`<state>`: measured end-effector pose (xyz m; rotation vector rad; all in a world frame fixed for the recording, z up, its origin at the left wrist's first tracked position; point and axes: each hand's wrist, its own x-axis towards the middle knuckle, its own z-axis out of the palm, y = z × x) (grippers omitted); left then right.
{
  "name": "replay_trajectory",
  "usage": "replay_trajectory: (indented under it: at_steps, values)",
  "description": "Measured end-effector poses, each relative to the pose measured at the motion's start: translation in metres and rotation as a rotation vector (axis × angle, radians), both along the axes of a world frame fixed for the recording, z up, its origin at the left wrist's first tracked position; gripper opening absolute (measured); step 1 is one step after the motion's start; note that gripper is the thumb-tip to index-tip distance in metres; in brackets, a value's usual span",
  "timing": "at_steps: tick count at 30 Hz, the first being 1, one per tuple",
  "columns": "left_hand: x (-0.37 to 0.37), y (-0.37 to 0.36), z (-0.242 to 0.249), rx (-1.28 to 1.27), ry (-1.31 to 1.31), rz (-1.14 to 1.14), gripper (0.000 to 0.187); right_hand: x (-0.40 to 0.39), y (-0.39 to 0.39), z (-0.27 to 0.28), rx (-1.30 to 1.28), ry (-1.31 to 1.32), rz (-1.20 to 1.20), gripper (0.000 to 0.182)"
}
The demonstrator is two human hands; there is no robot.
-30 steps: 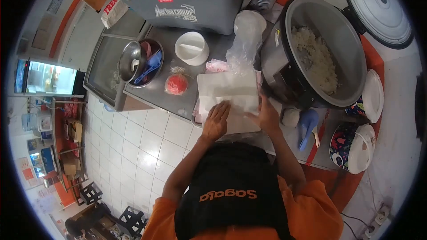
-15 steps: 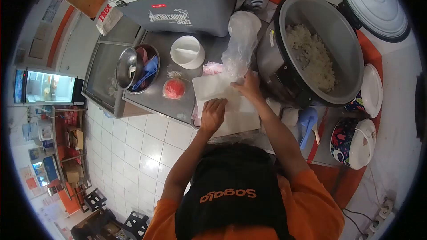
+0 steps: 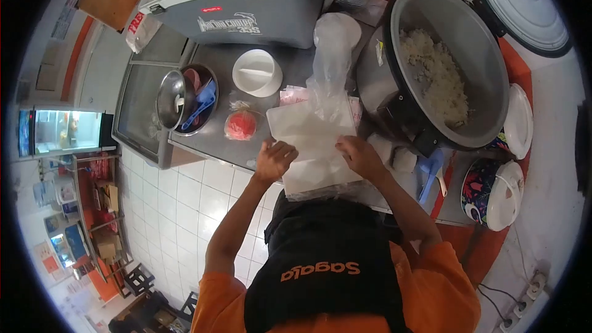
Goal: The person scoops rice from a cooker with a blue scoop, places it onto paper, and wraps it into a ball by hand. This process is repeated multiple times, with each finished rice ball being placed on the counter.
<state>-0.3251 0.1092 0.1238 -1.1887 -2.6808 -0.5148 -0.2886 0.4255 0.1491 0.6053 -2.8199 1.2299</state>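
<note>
A stack of white wrapping paper (image 3: 311,132) lies on the counter in front of me. My left hand (image 3: 275,159) is at its left side, fingers curled and thumb raised; whatever they hold is hidden. Across the sheets, my right hand (image 3: 359,155) closes its thumb and fingers at the paper's right edge. A clear plastic bag (image 3: 332,65) rests over the far end of the stack. Pink printed packets (image 3: 293,95) stick out from beneath the paper there.
On the right stands a large cooker (image 3: 394,80) with rice (image 3: 441,80) inside. To the left are a bag of something red (image 3: 240,125), a white tub (image 3: 258,74) and metal bowls (image 3: 172,102). A grey cooler box (image 3: 234,18) occupies the back. A blue scoop (image 3: 430,176) lies at right.
My right hand has left the plastic bag and come back toward me to the paper's right edge. My left hand has moved left, to the paper's left side.
</note>
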Motion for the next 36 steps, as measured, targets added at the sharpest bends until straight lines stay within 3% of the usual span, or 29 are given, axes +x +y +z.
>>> replay_trajectory:
  at_steps: [2, 6, 9, 11, 15, 17, 19, 21, 24, 27, 29, 31, 33, 36]
  values:
    - [0.004, -0.013, -0.014, -0.004, -0.070, -0.083, 0.016, 0.008, 0.006, -0.024, 0.186, 0.260, 0.187, 0.033]
    - [0.004, -0.014, -0.031, 0.066, -0.141, -0.093, 0.024, 0.020, -0.007, -0.036, 0.250, 0.240, 0.156, 0.025]
    - [0.009, 0.005, 0.002, 0.149, -0.253, 0.001, 0.029, 0.017, -0.025, -0.021, 0.319, 0.189, 0.091, 0.022]
    - [0.007, -0.004, -0.014, 0.147, -0.254, -0.016, 0.027, 0.017, -0.031, -0.024, 0.393, 0.144, 0.090, 0.018]
    - [0.003, -0.006, -0.052, 0.058, -0.403, 0.186, 0.024, 0.003, -0.026, -0.056, 0.306, 0.032, -0.017, 0.020]
    - [-0.010, 0.016, -0.025, 0.112, -0.606, 0.402, 0.023, -0.001, -0.039, -0.066, 0.308, -0.154, -0.187, 0.018]
    - [-0.014, 0.030, -0.012, 0.080, -0.560, 0.481, 0.022, -0.007, -0.049, -0.059, 0.211, -0.038, -0.306, 0.015]
    - [-0.012, 0.036, -0.010, -0.030, -0.269, 0.419, 0.022, -0.008, -0.056, -0.048, 0.171, -0.016, -0.358, 0.014]
    - [0.001, 0.045, -0.023, 0.105, -0.439, 0.525, 0.022, -0.006, -0.055, -0.027, 0.113, -0.146, -0.334, 0.014]
    - [0.020, 0.044, -0.039, 0.783, -1.148, 0.711, 0.027, 0.012, -0.047, 0.005, -0.114, -0.259, -0.306, 0.015]
    - [0.026, 0.065, 0.027, 1.219, -1.699, 0.703, 0.033, 0.037, -0.042, 0.040, -0.263, -0.253, -0.322, 0.016]
    - [0.028, 0.089, 0.085, 1.406, -2.027, 0.653, 0.038, 0.060, -0.030, 0.063, -0.351, -0.164, -0.309, 0.017]
    - [0.037, 0.114, 0.110, 1.367, -2.112, 0.599, 0.044, 0.074, -0.011, 0.083, -0.343, -0.019, -0.285, 0.027]
    - [0.055, 0.146, 0.114, 0.970, -2.113, 0.519, 0.046, 0.102, 0.025, 0.085, -0.601, -0.185, -0.452, 0.039]
